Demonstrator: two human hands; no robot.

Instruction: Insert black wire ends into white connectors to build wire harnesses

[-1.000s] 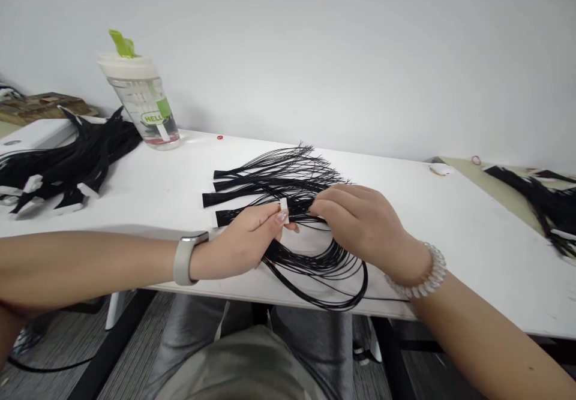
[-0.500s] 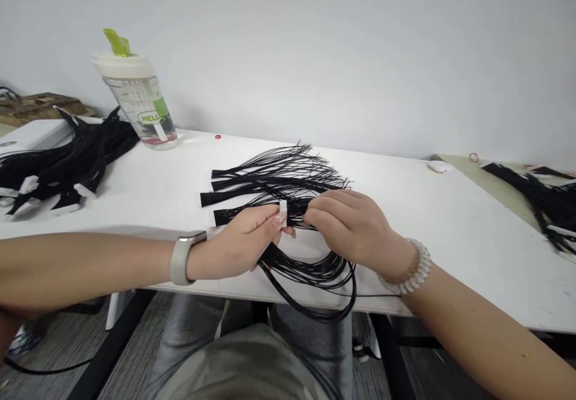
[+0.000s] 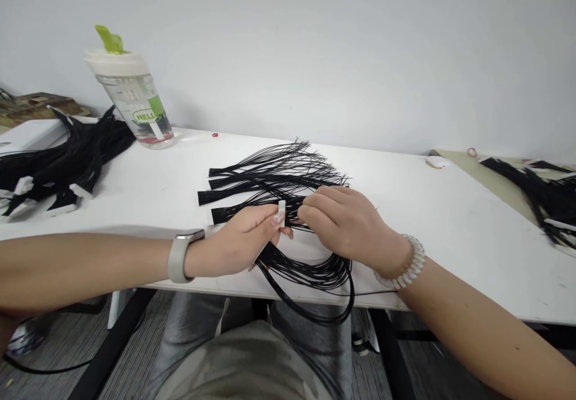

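My left hand (image 3: 245, 235) is closed, pinching a small white plastic connector (image 3: 281, 213) between thumb and fingers. A looped bundle of thin black wires (image 3: 310, 271) runs from under that hand and hangs slightly over the table's front edge. Close to the connector's right side is my right hand (image 3: 344, 220), its fingers curled and pinched together. What lies between those fingertips is too small and hidden to name. Behind both hands, several bunches of black wires (image 3: 252, 181) lie spread on the table, flat ends left and loose ends right.
A tilted-looking clear water bottle (image 3: 135, 100) stands at the back left. Beside it lies a pile of black wire harnesses (image 3: 85, 154) with white connectors. More black wires (image 3: 535, 190) rest at the right. The white table's (image 3: 432, 226) front edge is close to my lap.
My right hand's fingertips have moved slightly left, closer to the connector. The left hand keeps its pinch. The whole view has shifted a little.
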